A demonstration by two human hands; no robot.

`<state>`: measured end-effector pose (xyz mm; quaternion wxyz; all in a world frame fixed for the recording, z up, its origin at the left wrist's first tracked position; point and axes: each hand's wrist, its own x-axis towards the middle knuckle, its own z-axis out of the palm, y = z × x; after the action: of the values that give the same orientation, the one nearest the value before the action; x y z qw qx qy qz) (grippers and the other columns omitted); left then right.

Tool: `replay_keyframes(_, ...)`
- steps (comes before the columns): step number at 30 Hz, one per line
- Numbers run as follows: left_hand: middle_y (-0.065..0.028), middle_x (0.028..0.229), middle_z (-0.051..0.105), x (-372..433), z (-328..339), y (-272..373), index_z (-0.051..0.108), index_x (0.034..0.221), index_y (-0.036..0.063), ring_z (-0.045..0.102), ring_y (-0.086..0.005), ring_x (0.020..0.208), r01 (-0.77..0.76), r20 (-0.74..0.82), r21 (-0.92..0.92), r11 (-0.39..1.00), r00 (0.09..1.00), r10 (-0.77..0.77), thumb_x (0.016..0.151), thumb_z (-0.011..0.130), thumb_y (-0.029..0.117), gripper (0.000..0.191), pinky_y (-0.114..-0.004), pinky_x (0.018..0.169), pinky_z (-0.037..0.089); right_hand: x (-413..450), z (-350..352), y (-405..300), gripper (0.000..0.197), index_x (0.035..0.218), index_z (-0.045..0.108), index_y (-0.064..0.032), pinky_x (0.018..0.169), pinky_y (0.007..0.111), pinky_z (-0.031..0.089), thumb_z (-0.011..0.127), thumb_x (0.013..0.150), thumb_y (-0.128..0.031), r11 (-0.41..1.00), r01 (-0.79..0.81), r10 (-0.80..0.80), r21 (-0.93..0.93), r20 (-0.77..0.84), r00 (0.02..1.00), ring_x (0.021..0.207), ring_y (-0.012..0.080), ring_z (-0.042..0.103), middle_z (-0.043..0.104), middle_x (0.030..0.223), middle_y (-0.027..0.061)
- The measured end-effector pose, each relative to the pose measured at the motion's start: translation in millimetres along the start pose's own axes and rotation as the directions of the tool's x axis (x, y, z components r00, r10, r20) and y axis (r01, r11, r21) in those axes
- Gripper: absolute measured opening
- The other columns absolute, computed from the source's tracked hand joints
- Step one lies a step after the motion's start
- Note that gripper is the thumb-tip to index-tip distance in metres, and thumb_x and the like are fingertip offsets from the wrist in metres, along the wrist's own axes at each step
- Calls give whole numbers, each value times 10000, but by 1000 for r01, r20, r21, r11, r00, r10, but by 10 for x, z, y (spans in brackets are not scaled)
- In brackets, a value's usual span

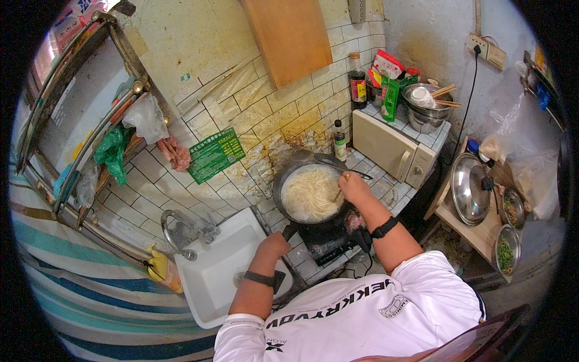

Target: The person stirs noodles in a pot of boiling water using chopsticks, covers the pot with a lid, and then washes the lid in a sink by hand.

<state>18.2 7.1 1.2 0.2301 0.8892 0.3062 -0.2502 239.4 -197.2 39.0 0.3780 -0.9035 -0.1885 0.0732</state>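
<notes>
A dark wok [279, 199] full of pale noodles [312, 190] in whitish liquid stands above a black induction cooker [325, 242]. My left hand [274, 245] is closed around the wok's black handle [289, 231], at the wok's near left side. Over the wok's right rim, my right hand [355, 186] grips what look like wooden chopsticks [337, 195], their lower ends among the noodles. A dark utensil or lid edge [357, 171] lies behind my right hand; its full shape is hidden.
Left is a white sink [212, 280] with a metal faucet [174, 235]. A small sauce bottle [339, 142] stands behind the wok, beside a microwave oven [384, 145]. At right, a wooden stand [472, 240] holds a metal lid [468, 190] and bowls of chopped food [505, 255].
</notes>
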Motion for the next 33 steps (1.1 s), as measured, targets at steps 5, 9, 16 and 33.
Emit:
replay_keyframes(5,-195,716,666,60,13,-21,639,869,-94,670,-277,590,-12,-23,-10,1000,1000,11,819,620,172,272,-420,528,523,7,-23,-25,350,1004,633,-40,838,508,482,452,892,-318,999,-26,29,-34,70,997,950,433,616,661,990,224)
replay_keyframes(9,-223,902,686,-3,-54,53,621,1029,-75,685,-303,716,34,75,-3,999,997,-33,830,602,192,333,-406,644,532,-3,-52,-47,347,1002,631,-38,841,509,482,446,891,-309,999,-18,21,-29,72,997,954,432,616,662,994,221)
replay_keyframes(16,-203,853,692,-72,-84,94,636,994,-41,686,-290,688,55,38,16,998,998,-56,815,579,169,281,-401,636,533,-71,-105,-130,342,979,632,-27,840,507,483,445,894,-301,999,-19,21,-29,58,998,958,432,614,656,998,234)
replay_keyframes(33,-201,811,687,-99,-108,98,636,972,-61,680,-284,643,24,51,-26,999,998,-23,811,608,183,293,-388,603,534,-74,-118,-96,364,980,626,-23,844,499,485,421,914,-316,999,-16,19,-42,76,997,953,429,615,655,997,237)
